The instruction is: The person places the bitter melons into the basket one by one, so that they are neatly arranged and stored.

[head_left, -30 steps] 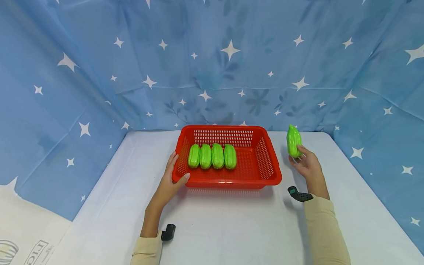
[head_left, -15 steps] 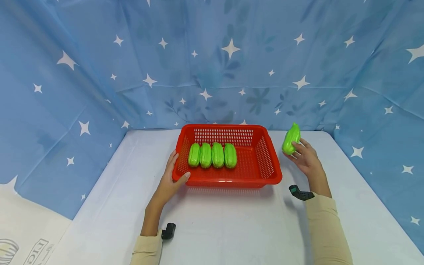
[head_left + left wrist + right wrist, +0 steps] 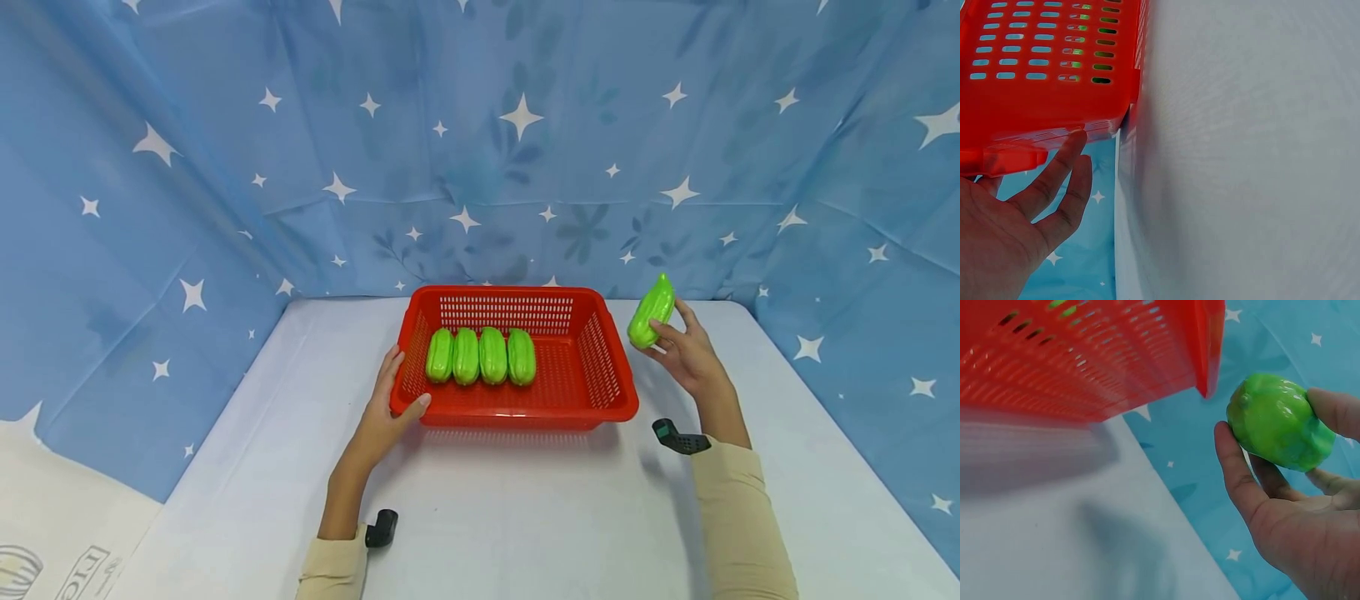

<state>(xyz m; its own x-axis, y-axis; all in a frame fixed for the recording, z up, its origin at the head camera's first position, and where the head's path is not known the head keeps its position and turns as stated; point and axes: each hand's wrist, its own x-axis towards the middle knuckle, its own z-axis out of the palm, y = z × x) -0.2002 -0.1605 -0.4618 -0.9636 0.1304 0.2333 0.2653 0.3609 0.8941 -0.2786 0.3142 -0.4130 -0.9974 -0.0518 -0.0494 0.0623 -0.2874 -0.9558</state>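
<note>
In the head view a red plastic basket (image 3: 517, 414) stands on the table, with several ridged green gourds (image 3: 492, 356) lined up side by side in its left part. My left hand (image 3: 381, 425) holds the basket's front left corner. Its thumb lies on the front rim; in the left wrist view the fingers (image 3: 1057, 181) reach beneath the rim to the outer wall. To the right of the basket, my right hand (image 3: 690, 354) holds another ridged green gourd (image 3: 652, 312) above the table, tilted with its pointed tip up. The right wrist view shows thumb and fingers around this gourd (image 3: 1279, 422).
White cloth covers the table (image 3: 510, 517). A blue curtain with white stars (image 3: 465, 150) hangs behind and along both sides. Perforated walls surround the basket, and its right part shows bare red floor. Each wrist carries a small black camera (image 3: 678, 437).
My right hand has shifted slightly left and up with the gourd, which now tilts further, its lower end toward the basket. The left hand and the basket have stayed in place.
</note>
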